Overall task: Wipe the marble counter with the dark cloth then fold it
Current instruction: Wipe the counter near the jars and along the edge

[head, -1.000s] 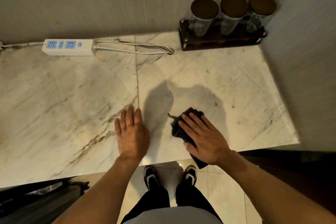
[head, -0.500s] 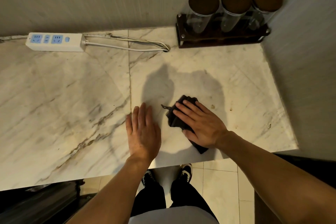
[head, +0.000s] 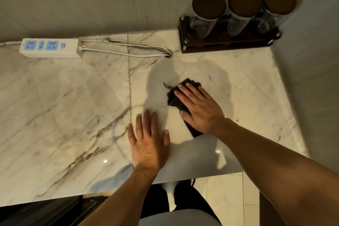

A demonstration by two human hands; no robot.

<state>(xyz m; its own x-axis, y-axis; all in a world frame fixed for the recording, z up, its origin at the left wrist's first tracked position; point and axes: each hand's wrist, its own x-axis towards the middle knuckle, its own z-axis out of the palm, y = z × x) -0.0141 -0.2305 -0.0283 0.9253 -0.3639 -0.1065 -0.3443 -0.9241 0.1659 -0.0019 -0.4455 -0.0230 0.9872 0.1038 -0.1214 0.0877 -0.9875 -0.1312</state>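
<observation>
A dark cloth [head: 174, 98], bunched up, lies on the white veined marble counter [head: 64, 101] right of the middle seam. My right hand [head: 199, 108] presses flat on top of the cloth, fingers spread and pointing up-left, covering most of it; a small loop sticks out at the cloth's far-left corner. My left hand [head: 148, 141] rests flat on the bare marble just left of the cloth, fingers apart, holding nothing.
A white power strip [head: 51, 48] with its cable [head: 128, 51] lies along the back wall at left. A dark wooden rack [head: 229, 42] with three lidded glass jars stands in the back right corner. A wall bounds the counter's right side; the front edge is near my body.
My right hand has slid the cloth away from the front edge, farther onto the counter. My left hand has shifted right and forward, staying flat on the marble.
</observation>
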